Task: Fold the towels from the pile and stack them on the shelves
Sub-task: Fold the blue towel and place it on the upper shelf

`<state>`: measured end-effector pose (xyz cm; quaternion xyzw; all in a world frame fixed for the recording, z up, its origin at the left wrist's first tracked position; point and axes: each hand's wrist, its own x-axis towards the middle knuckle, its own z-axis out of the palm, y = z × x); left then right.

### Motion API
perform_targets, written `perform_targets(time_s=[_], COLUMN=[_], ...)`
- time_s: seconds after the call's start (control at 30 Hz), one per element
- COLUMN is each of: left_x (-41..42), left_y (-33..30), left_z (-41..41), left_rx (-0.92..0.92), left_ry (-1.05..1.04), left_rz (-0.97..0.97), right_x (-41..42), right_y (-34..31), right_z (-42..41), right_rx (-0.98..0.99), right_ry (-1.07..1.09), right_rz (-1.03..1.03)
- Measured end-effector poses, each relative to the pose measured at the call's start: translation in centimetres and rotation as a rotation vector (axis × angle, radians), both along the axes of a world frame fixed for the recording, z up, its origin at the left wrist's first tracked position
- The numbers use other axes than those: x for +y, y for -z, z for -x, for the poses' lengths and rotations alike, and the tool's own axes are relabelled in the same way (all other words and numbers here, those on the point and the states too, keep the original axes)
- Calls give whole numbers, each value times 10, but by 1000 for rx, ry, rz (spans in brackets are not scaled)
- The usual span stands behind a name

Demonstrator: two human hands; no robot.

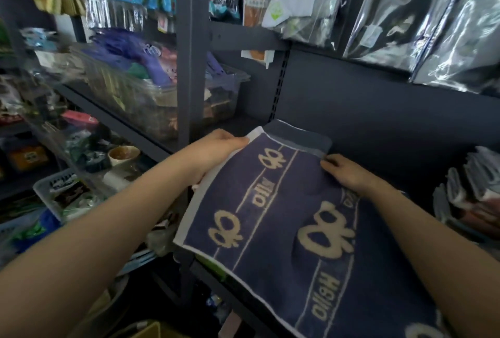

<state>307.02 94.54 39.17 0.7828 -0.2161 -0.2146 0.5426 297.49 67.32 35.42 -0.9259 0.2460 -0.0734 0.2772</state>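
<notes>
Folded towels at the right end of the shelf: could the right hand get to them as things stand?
Probably yes: the right hand rests on the navy towel, and bare shelf separates it from the folded towels.

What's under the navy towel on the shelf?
The navy towel covers the grey shelf there; a green edge peeks out at its front. Anything else beneath is hidden.

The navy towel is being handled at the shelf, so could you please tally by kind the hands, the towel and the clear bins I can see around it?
Hands: 2, left hand and right hand, both gripping the towel's far end
Navy towel: 1
Clear plastic bins: 2, left bin and right bin of the upright
Total: 5
</notes>
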Motion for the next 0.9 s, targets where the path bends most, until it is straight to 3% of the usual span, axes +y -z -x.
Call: perform_targets(time_s=[0.1, 0.17, 0.3, 0.4, 0.47, 0.57, 0.63, 0.7, 0.77, 0.9], left_x=[-27, -36, -49, -64, -78, -92, -89, -76, -59, -19], left_y=[-11, -14, -34, -63, -72, -57, -38, -22, -10, 0], left_z=[-9, -10, -15, -23, -31, -42, -42, -41, -43, -37], left_rx=[-22, -11, -31, -23, -65, -226, -275, -292, -313, -220], left_ry=[84, 154, 189, 148, 115, 81, 85, 85, 98, 106], left_rz=[-72, -59, 196, 403, 399, 116, -167, -438, -568, -501], right_x=[-12, -19, -39, -61, -74, -81, -75, -61, -40, 33], right_y=[-3, -14, -62, -90, -95, -81, -59, -38, -28, -37], right_z=[8, 14, 20, 9, -6, -27, -32, -34, -38, -36], right_rx=[69, 55, -231, -391, -414, -245, 5, 165, 117, -163], right_ry=[-74, -141, -143, -83, -13, 184, 270, 231, 92, -311], right_rz=[-25, -166, -406, -315, -93, 384, 582, 620, 576, 403])
